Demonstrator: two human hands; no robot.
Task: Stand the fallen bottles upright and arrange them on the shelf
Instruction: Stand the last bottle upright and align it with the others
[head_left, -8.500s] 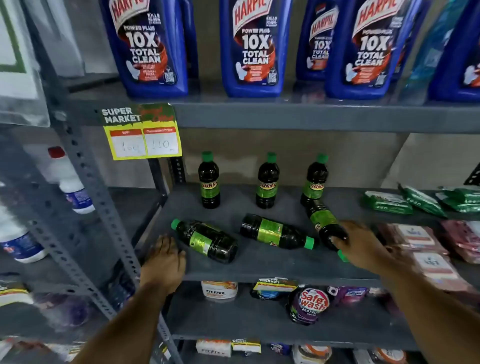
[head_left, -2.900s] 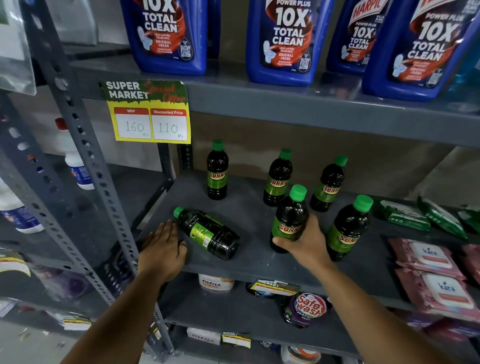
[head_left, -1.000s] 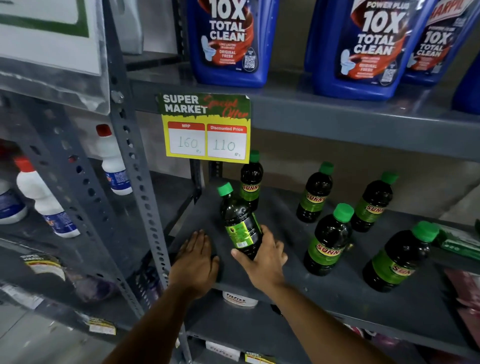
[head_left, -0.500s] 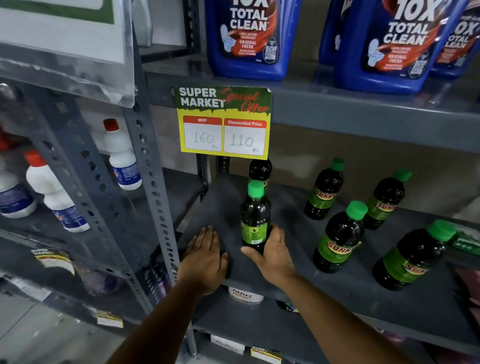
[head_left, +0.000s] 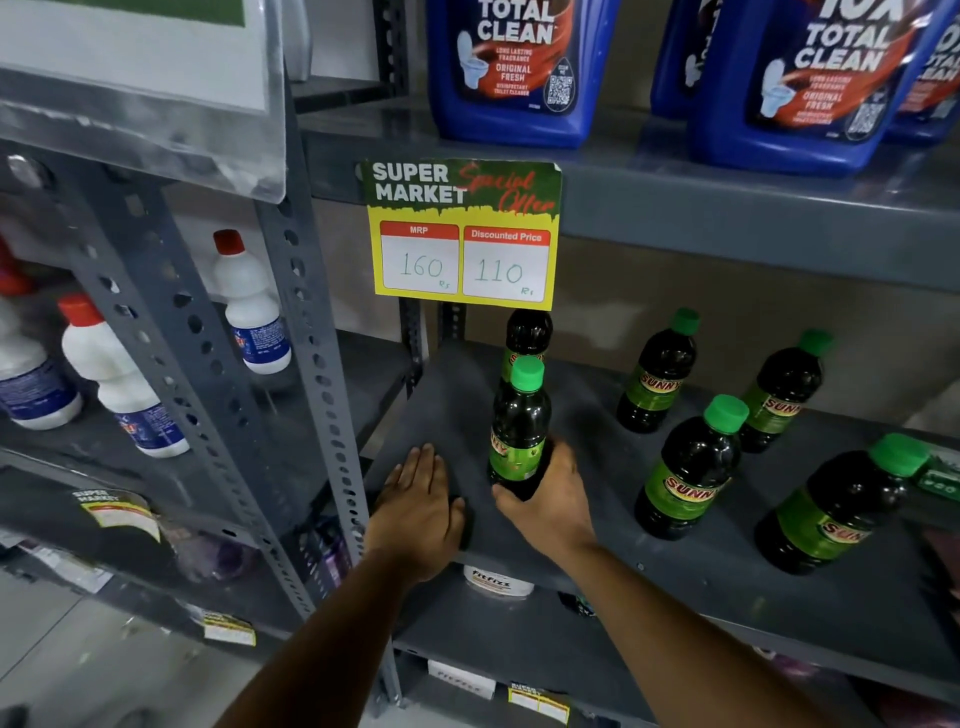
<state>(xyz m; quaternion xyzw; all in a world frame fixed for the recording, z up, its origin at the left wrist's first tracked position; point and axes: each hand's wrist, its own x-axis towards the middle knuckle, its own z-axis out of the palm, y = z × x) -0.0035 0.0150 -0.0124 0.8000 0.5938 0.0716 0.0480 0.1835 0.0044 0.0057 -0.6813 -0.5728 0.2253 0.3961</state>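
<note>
Green-capped dark bottles: six upright on grey metal shelf (head_left: 649, 561). Right hand (head_left: 553, 506) grasps front-left bottle (head_left: 519, 426); left hand (head_left: 418, 512) flat, released, on shelf edge.

I read the price tag (head_left: 462, 234) hanging from the upper shelf edge: "SUPER MARKET", "Special Offer", "MRP" 160, "Discounted Price" 110. The blue bottles (head_left: 511, 73) above it carry "TOTAL CLEAN" and "ORIGINAL FRESH" beside a QR code. The green labels on the dark bottles (head_left: 691, 467) read "SUNNY". A white tub (head_left: 498, 582) on the shelf below reads "FitFizz". I cannot read the print on the white bottles (head_left: 252, 312).
</note>
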